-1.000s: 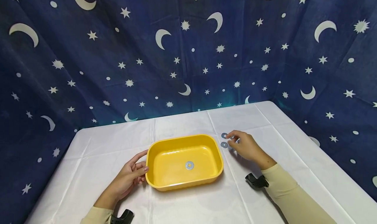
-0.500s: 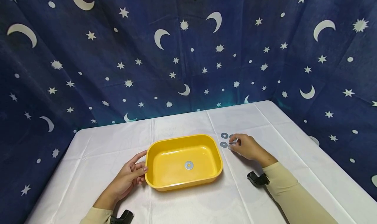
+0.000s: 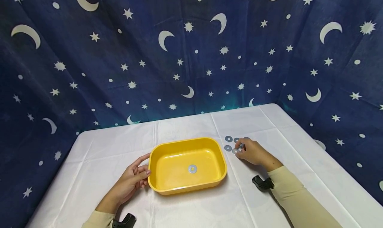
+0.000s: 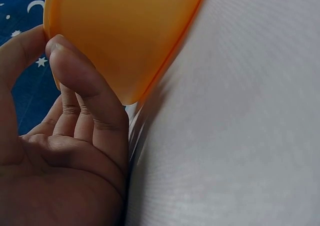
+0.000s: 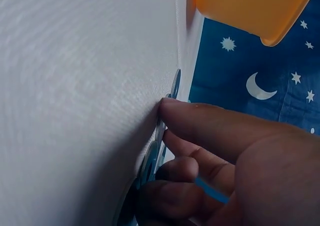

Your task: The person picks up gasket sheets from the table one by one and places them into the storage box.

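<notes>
A yellow rectangular tray [image 3: 167, 178] stands on the table, with one metal washer [image 3: 192, 169] lying flat inside. My left hand [image 3: 128, 181] holds the tray's left end; in the left wrist view the thumb [image 4: 75, 69] lies against its wall. To the right of the tray, my right hand [image 3: 252, 151] has its thumb and index finger at a flat grey washer [image 3: 235, 151], pinching its edges. Several other washers [image 3: 228, 148] lie around these fingers, some partly hidden by the hand. In the right wrist view the thumb tip touches the washer close to the cloth.
A white cloth [image 3: 191, 208] with fold creases covers the table. Behind and at both sides hangs a dark blue curtain [image 3: 143, 48] with moons and stars. Each wrist wears a black device [image 3: 262, 183]. A round pale object [image 3: 320, 144] shows beyond the table's right edge.
My right hand has shifted slightly toward me, from over the washers at the back to the nearer one, and its fingers have closed in on it. The left hand and tray stay put.
</notes>
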Tool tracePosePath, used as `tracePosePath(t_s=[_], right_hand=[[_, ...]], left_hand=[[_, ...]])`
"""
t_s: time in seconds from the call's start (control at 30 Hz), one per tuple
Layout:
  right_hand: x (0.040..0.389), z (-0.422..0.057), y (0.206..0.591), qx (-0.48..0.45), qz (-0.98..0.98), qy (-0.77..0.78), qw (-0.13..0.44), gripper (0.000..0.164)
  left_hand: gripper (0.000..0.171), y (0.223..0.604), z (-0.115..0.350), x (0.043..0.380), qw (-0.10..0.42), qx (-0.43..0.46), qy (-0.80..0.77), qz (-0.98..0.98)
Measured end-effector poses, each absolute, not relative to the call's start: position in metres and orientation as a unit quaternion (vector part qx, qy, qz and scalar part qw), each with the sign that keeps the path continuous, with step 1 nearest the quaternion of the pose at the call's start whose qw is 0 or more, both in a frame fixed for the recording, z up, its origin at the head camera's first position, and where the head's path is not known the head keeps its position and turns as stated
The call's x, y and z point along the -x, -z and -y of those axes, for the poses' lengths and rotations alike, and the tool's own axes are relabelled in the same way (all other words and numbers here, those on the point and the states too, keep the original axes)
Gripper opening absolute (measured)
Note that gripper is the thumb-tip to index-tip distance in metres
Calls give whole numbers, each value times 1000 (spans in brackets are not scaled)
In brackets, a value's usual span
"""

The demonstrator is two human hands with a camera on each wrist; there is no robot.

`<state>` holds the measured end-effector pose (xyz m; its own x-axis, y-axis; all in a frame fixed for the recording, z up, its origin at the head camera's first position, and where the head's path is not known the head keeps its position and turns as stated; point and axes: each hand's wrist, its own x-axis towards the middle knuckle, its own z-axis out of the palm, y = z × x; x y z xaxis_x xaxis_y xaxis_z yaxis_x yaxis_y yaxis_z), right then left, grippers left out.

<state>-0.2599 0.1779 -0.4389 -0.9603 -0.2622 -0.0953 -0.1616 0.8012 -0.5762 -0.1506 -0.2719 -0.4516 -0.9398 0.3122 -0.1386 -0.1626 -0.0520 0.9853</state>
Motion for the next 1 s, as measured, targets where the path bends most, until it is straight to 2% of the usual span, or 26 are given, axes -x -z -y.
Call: tracePosePath(t_s=[0.73,1.0], right_hand=[[261,-178,443,121,-948,281,81,25],[257,-175,440,117,-951,269,95,23]], left_hand=[[71,453,273,151,160,-65,-720,-672],[71,453,273,151,160,-69,-720,-672]])
